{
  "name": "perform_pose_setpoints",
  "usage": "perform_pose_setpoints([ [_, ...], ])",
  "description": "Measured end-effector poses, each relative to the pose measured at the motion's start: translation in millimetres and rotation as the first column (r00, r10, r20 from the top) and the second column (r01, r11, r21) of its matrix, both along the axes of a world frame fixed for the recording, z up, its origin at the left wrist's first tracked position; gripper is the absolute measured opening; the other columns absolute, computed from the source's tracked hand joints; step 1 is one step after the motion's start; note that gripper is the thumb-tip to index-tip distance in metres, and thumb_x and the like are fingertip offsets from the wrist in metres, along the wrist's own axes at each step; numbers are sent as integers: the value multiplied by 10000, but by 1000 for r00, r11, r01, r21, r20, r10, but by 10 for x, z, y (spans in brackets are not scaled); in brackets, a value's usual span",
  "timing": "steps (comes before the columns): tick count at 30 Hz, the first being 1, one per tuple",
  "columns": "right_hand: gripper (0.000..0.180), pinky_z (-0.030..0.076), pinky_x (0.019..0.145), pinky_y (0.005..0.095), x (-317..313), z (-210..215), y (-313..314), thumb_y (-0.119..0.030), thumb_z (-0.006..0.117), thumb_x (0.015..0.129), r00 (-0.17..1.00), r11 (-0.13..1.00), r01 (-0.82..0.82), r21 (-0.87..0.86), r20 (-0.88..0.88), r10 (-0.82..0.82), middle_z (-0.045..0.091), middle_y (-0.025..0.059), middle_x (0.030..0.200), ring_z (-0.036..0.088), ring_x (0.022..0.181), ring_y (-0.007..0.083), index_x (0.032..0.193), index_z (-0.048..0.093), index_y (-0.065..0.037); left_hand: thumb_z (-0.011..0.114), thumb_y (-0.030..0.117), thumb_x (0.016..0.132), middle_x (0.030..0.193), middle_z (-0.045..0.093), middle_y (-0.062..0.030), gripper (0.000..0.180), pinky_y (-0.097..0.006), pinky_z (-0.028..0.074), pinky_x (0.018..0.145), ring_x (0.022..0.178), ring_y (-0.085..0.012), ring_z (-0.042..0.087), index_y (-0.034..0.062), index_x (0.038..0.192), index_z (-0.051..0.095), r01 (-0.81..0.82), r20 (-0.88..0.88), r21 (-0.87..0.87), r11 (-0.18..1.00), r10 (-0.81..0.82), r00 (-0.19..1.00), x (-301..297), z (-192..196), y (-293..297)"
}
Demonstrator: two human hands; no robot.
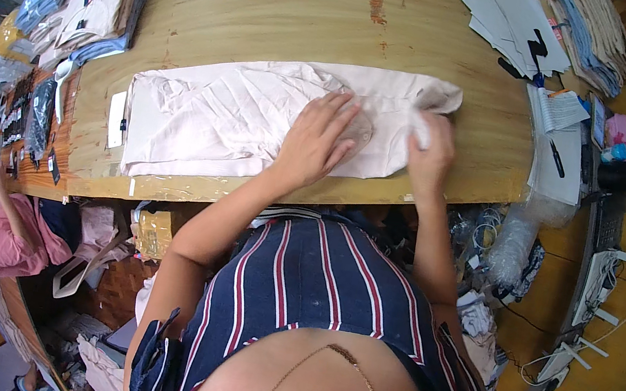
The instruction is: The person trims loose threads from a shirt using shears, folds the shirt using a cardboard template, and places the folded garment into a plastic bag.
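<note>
Pale pink garment [244,113], one soft, creased cotton piece, lay spread along the wooden table's [278,7] near edge. Your left hand [320,143] pressed flat on it, fingers spread and unclenched; your right hand [429,155] pinched its folded white edge near the collar.

The garment [260,116] spread under the left hand [320,143] and right hand [428,158] is thin pale pink cloth, matt and creased all over, lying on a table [296,2] of yellowish wood with a smooth, faintly shiny finish and a rough reddish stain running down its grain. At the far corner sits a fan of flat white paper sheets [508,21], matt, beside folded cloth stacks [596,36], while a heap of crinkled clear plastic wrap [517,238] glints below the table edge
</note>
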State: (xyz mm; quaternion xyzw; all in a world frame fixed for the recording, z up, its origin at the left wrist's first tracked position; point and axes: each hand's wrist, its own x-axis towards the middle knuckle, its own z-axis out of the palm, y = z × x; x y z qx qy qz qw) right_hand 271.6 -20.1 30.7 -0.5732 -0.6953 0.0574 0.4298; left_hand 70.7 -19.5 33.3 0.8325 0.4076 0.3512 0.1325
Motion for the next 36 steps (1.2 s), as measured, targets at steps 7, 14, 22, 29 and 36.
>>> perform_pose_setpoints([
  [7, 452, 418, 706, 353, -767, -46, -226, -64, 538, 666, 734, 826, -512, -234, 380, 562, 522, 62, 900, 507, 836, 216, 1115, 509, -107, 590, -38, 608, 954, 463, -157, 457, -400, 355, 745, 856, -306, 461, 65, 1022, 426, -211, 243, 168, 963, 167, 956, -225, -476, -611],
  [14, 420, 290, 933, 334, -42, -44, 279, -157, 533, 784, 853, 713, -486, -504, -95, 514, 459, 78, 1206, 397, 1137, 207, 1188, 443, -89, 588, 187, 687, 1155, 408, -177, 509, -457, 283, 905, 1105, -354, 364, 45, 1142, 407, -65, 19, 25, 998, 65, 998, 194, -318, -469],
  [22, 552, 65, 1026, 481, -453, -299, 867, -476, 344, 846, 393, 649, -412, -640, 518, 760, 125, -43, 1410, 100, 1299, 187, 1338, 174, -293, 475, 404, 782, 1304, 307, -181, 627, -515, 159, 990, 1223, -364, 242, 71, 1287, 308, -199, -470, -83, 976, 138, 872, 565, -547, -364],
  [29, 499, 160, 1028, 367, -17, -361, 1228, 6, 461, 762, 646, 544, -707, -452, -98, 757, 240, 64, 1379, 208, 1272, 228, 1225, 442, -179, 434, 212, 781, 1256, 352, -255, 399, -504, 401, 825, 1083, -446, 408, 13, 1127, 427, -332, -563, 112, 937, 335, 755, 767, -738, -482],
  [36, 425, 237, 996, 409, 422, -402, 1129, 47, 524, 677, 629, 561, -775, -290, -280, 725, 412, 111, 1239, 328, 1197, 250, 1071, 526, -114, 539, 115, 714, 686, 545, -130, 246, -400, 440, 490, 612, -294, 561, 10, 901, 420, -342, 251, -200, 918, 385, 888, 389, 69, -422],
])
